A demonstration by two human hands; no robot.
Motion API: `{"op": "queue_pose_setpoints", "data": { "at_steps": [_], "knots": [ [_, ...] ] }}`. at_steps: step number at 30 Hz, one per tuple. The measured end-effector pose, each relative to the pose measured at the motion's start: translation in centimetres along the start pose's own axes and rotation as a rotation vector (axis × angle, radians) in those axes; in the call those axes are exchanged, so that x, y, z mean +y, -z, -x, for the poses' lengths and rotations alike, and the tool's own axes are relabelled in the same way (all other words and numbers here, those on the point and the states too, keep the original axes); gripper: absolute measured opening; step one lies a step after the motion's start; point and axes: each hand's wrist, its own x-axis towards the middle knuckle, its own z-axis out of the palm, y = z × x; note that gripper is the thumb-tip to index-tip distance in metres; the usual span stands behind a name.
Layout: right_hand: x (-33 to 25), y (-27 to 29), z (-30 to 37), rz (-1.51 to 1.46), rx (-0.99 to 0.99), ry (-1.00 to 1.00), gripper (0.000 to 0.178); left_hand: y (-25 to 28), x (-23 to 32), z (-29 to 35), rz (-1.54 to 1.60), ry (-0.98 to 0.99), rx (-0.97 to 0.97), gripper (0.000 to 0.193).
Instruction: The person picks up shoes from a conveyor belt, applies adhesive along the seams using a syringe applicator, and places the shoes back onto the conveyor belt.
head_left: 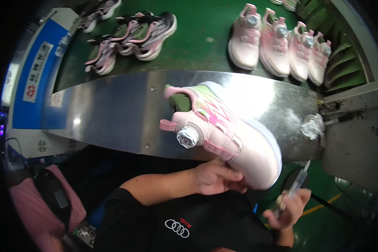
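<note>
My left hand (217,176) is closed on a pale pink sneaker (252,157), gripping it from below near the toe. The shoe is tilted over the metal shelf, toe to the lower right, with a green and pink zigzag along its side. Silver foil (187,137) covers the round dial at its tongue. Off to the right of the toe, my right hand (293,208) is closed around a slim tool (297,183) with a clear body and a thin pointed tip. The tool is slightly blurred, so its exact kind cannot be made out.
The metal shelf (122,109) spans the middle, with crumpled foil (313,127) at its right end. Beyond it, a green belt (197,38) carries pink sneakers (244,42) and dark-and-pink sneakers (155,38). A blue-and-white machine panel (40,71) stands left; pink clothing (29,197) shows lower left.
</note>
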Motion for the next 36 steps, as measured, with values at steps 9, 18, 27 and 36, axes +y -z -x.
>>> {"op": "queue_pose_setpoints", "data": {
  "at_steps": [9, 18, 27, 36],
  "knots": [
    [6.7, -7.9, -7.4, -0.094, 0.046, -0.005, 0.049, -2.8, 3.1, 12.3, -0.538, -0.330, 0.561, 0.081],
    [7.0, -9.5, -8.1, -0.161, 0.102, -0.114, 0.050, -2.6, 17.3, 5.8, -0.897, -0.548, 0.590, 0.046],
    [7.0, -9.3, -8.5, -0.152, 0.086, -0.139, 0.048, -1.3, 26.0, -6.8, -1.150, -0.381, 0.768, 0.039],
    [7.3, -8.7, -8.3, -0.187, 0.111, -0.162, 0.047, -2.1, 27.0, 2.0, -1.568, -0.575, 0.892, 0.023]
  ]
}}
